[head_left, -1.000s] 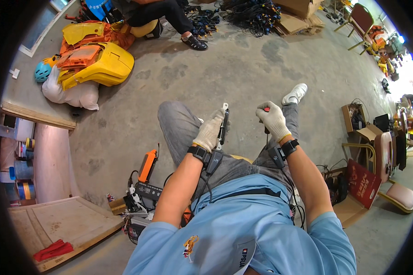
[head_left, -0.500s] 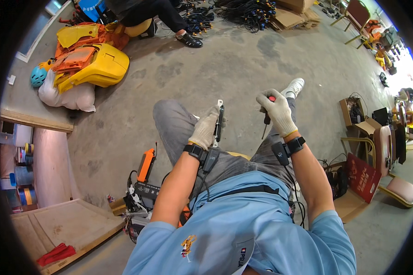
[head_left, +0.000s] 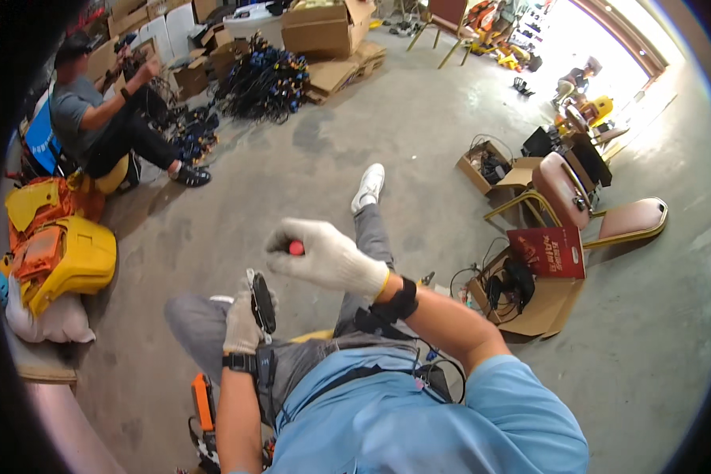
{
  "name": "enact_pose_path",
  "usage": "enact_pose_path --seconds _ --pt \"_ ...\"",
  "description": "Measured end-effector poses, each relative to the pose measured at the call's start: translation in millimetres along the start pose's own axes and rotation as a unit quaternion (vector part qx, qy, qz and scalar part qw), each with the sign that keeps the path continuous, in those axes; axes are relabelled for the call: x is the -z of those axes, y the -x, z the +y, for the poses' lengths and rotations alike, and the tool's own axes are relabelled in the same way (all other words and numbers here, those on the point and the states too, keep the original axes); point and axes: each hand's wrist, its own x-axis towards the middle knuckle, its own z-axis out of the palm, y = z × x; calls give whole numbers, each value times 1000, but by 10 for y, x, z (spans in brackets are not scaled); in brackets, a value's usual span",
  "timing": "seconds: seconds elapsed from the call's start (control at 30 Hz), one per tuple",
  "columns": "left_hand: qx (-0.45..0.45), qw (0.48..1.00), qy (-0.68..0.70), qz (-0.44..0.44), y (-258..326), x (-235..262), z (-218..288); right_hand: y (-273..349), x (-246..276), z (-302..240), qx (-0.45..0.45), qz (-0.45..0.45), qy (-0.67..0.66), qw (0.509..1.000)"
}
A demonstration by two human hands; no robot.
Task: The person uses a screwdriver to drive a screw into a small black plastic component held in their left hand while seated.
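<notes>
I sit on the concrete floor with my legs stretched out. My left hand (head_left: 243, 325), in a white glove, grips a small black device (head_left: 262, 302) upright over my lap. My right hand (head_left: 324, 254), also gloved, is raised in front of me and closed around a tool with a red handle end (head_left: 295, 248); only the red tip shows between the fingers. The two hands are apart, the right one higher and further forward than the left.
Another person (head_left: 95, 118) sits at the far left beside yellow and orange plastic shells (head_left: 59, 253). Black cable bundles (head_left: 265, 79) and cardboard boxes (head_left: 324, 31) lie ahead. An open box with cables (head_left: 525, 304), a red box (head_left: 549, 251) and a pink chair (head_left: 600, 209) stand at the right.
My head has tilted up, showing more of the room ahead. My right hand has lifted and swung left toward the middle with the red-handled tool. The left hand keeps hold of the black device.
</notes>
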Motion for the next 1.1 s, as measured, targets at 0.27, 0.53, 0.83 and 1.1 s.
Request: enact_pose_path --seconds 0.27,0.53,0.83,1.1 --pt "-126 984 -65 -106 -270 291 -238 319 387 -877 191 -167 -287 924" --pt "11 1000 16 3 -174 -64 -16 303 574 -1210 454 -250 -481 707" --pt "-11 999 18 -26 23 -61 90 386 586 -1283 414 -260 -482 727" --pt "14 999 34 -6 -28 -50 19 402 582 -1279 383 -264 -467 752"
